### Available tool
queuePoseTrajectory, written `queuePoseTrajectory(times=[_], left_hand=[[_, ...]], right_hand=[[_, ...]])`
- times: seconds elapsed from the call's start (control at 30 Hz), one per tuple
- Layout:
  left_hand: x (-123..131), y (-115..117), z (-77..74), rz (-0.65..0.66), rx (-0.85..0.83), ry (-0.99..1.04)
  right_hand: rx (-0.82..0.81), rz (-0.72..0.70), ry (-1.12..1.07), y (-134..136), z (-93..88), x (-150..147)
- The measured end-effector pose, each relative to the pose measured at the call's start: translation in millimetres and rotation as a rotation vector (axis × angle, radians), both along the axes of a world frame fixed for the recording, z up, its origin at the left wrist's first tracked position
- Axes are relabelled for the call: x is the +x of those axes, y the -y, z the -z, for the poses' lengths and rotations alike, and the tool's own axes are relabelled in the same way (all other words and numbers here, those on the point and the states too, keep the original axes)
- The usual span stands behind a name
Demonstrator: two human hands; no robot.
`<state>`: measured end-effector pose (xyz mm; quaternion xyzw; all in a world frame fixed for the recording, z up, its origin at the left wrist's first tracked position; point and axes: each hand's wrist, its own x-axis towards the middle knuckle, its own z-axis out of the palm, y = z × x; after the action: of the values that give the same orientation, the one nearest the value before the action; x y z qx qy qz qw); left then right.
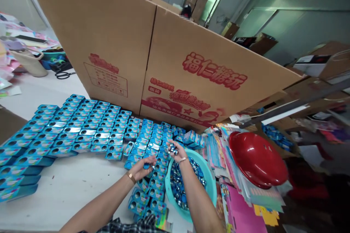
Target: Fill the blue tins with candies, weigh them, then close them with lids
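Observation:
My left hand point(143, 167) is closed over a small blue box among the rows of blue boxes point(82, 131) laid out on the white table point(68, 189). My right hand point(175, 150) is raised above the teal bowl point(209, 185), fingers pinched round several small shiny silver-blue pieces. The bowl holds many more of these pieces point(177, 185). A column of blue boxes point(149, 189) runs between my two forearms toward me.
A tall cardboard wall point(153, 51) with red print stands behind the boxes. A red bowl point(257, 158) lies upside down on stacked printed cards point(240, 204) to the right. Scissors point(64, 75) and clutter sit at the far left.

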<state>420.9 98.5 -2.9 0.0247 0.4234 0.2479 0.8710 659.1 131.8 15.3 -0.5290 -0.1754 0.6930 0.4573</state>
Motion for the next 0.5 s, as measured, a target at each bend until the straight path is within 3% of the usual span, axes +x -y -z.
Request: queuePoseTrajectory(times=[0.3,0.5], left_hand=[[3.7,-10.9,4.7,0.124,0.197,-0.142],[18.4,-21.2,13.4,0.364,0.407,-0.453]], right_hand=[[-0.069,0.114,-0.186,34.4,14.6,-12.7],[-0.078,0.168,-0.181,49.8,13.8,-8.0]])
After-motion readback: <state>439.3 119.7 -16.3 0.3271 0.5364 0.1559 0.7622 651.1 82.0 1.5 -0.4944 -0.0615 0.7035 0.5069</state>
